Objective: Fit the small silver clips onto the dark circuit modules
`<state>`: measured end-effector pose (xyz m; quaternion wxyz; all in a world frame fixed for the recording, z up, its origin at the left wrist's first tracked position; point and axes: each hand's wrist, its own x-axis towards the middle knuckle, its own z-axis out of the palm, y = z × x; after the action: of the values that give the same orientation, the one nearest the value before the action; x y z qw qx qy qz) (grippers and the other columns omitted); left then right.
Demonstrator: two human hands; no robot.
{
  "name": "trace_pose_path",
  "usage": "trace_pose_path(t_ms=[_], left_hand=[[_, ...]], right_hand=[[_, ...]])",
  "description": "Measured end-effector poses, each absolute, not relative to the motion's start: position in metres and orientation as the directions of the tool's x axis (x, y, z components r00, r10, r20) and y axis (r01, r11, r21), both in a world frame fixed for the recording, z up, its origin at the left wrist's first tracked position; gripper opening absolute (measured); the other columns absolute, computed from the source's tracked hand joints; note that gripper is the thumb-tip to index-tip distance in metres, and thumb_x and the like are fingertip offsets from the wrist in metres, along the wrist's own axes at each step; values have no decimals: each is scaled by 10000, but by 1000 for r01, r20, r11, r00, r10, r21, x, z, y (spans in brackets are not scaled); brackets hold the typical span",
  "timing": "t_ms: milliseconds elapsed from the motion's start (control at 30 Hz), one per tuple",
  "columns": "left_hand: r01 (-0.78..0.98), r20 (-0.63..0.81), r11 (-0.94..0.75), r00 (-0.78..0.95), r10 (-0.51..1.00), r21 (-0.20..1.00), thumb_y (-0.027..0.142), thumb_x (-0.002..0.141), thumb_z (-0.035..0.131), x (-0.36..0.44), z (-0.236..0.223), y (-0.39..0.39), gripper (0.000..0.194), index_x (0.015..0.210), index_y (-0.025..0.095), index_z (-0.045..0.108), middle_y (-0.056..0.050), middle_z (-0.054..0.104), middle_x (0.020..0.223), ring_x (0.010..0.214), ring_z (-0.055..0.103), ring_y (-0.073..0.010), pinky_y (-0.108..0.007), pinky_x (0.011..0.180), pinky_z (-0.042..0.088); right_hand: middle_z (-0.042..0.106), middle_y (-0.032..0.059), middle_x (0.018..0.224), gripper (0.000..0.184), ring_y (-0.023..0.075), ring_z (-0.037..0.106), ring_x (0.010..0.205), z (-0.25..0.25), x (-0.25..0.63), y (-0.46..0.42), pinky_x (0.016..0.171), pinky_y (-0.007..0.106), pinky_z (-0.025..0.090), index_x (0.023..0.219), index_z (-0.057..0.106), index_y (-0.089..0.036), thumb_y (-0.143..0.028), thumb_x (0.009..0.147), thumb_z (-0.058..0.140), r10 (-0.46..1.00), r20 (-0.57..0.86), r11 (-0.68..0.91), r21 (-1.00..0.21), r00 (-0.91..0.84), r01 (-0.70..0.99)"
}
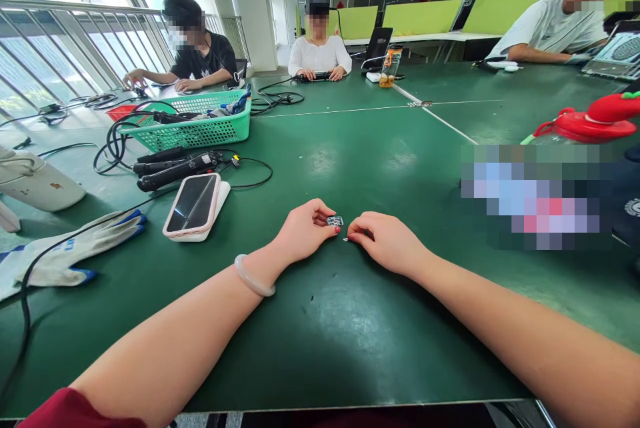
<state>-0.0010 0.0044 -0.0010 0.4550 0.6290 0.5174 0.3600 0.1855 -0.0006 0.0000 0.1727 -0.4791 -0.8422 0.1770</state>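
My left hand [311, 228] is closed in a pinch on a small dark, white-patterned rectangular piece [335, 221], which looks like a tiny circuit board; its exact kind is too small to tell. Just to the right, my right hand [383, 240] pinches a tiny pale piece [345, 239] between thumb and fingertip. A narrow gap separates the two hands, low over the green table [280, 361]. Around my left wrist sits a pale bangle [253, 275].
Left of my hands lie a phone [193, 205] on a white box, work gloves [65, 248], black handled tools [175, 168] with cables, and a green basket [195, 131]. A red item [585, 121] lies right. Several people sit around the table.
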Motion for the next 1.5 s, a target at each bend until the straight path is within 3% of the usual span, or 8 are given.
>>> trace_pose_path(t_ms=[200, 500, 600, 833, 933, 1167, 1333, 1500], left_hand=[[333, -35, -36, 205, 978, 942, 126, 668, 697, -1, 1, 5, 214, 835, 157, 567, -26, 666, 796, 756, 634, -134, -312, 770, 515], [328, -25, -49, 217, 976, 944, 138, 659, 701, -2, -2, 5, 221, 837, 156, 571, -25, 659, 787, 750, 629, -136, -318, 761, 516], [335, -12, -62, 215, 977, 940, 130, 660, 693, -2, -3, 5, 216, 838, 157, 574, -23, 659, 786, 751, 628, -135, -314, 756, 515], [319, -25, -49, 224, 974, 946, 163, 654, 718, -2, -3, 5, 237, 836, 161, 566, -26, 670, 811, 772, 637, -137, -316, 774, 520], [333, -27, -51, 225, 974, 942, 176, 652, 723, -2, -2, 4, 233, 826, 162, 568, -23, 669, 805, 767, 634, -136, -311, 764, 516], [327, -36, -49, 249, 968, 944, 181, 637, 730, 0, 1, 2, 242, 811, 160, 562, -26, 667, 796, 754, 631, -138, -308, 744, 514], [343, -40, -54, 261, 965, 938, 198, 599, 757, 0, 2, 2, 280, 788, 163, 554, -19, 667, 784, 730, 624, -137, -296, 708, 506], [352, -47, -69, 311, 949, 933, 229, 586, 771, 1, 6, -2, 300, 753, 167, 530, -5, 665, 769, 692, 609, -126, -266, 655, 483]], right_hand=[[635, 29, 796, 183, 154, 571, 740, 1, 185, -1, 669, 271, 414, 731, 641, -195, -152, 836, 497, 873, 97, 466, -457, -479, 757], [636, 16, 818, 208, 146, 573, 759, -1, 186, -2, 695, 275, 419, 829, 661, -217, -237, 897, 465, 856, 133, 499, -472, -500, 727], [617, 2, 801, 148, 136, 554, 711, 0, 189, -4, 659, 272, 417, 825, 652, -224, -315, 864, 541, 821, 120, 544, -455, -558, 704], [637, -1, 853, 125, 130, 571, 761, 2, 196, -2, 698, 265, 433, 857, 637, -217, -154, 833, 531, 822, 113, 542, -457, -558, 706], [642, 6, 850, 94, 148, 580, 758, 3, 197, -1, 688, 281, 435, 833, 642, -215, -216, 842, 548, 866, 89, 480, -418, -491, 771], [648, 7, 868, 185, 155, 594, 778, 1, 194, 0, 688, 278, 428, 784, 643, -213, -175, 870, 484, 885, 82, 459, -325, -459, 827], [642, 14, 845, 175, 156, 586, 775, 3, 197, -2, 692, 277, 428, 774, 630, -205, -189, 879, 491, 891, 236, 449, -348, -387, 823], [649, 23, 831, 177, 153, 583, 773, 6, 191, -9, 702, 271, 439, 786, 627, -204, -193, 887, 482, 815, 393, 566, -385, -425, 729]])
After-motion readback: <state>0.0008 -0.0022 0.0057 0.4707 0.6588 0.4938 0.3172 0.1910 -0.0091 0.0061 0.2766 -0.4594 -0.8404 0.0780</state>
